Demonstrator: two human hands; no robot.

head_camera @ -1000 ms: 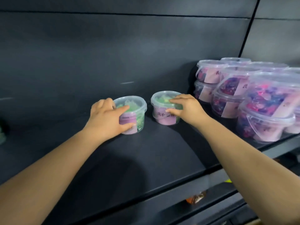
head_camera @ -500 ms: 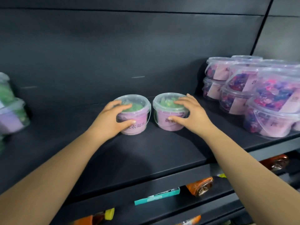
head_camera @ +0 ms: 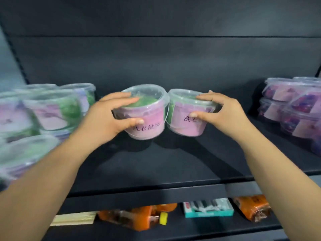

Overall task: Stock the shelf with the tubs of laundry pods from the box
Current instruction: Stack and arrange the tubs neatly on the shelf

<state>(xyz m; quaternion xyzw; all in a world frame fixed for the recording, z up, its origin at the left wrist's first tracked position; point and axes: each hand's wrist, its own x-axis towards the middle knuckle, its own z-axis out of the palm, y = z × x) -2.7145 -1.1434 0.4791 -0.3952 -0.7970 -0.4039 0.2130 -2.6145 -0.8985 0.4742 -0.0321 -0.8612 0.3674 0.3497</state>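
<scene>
Gripping one tub each, the hands are apart at the middle of the dark shelf [head_camera: 173, 167]. The left hand [head_camera: 106, 122] has its fingers curled over the clear lid of the left tub [head_camera: 147, 126] and its thumb on the pink label. The right hand [head_camera: 220, 115] clamps the right tub [head_camera: 182, 124] the same way. The two tubs sit side by side, rims meeting or nearly so; the blur does not settle which.

Bare board runs from the tubs forward to the shelf's front edge. A wide bare gap lies between the right hand and the purple-filled tubs [head_camera: 291, 108] stacked at the right. The gap on the left is narrower, with the green-filled tubs [head_camera: 50, 110] near the left hand. The back panel stands close behind both held tubs.

Dark shadow under both bases makes it impossible to tell whether they rest on the board. The right thumb covers part of the label's print, and the left hand hides its tub's left side. The green-filled group is badly smeared and cut off at the left edge; the purple-filled group is cut off at the right. Below, orange packs [head_camera: 139, 220] and a teal box [head_camera: 208, 209] lie partly hidden under the shelf's lip.
</scene>
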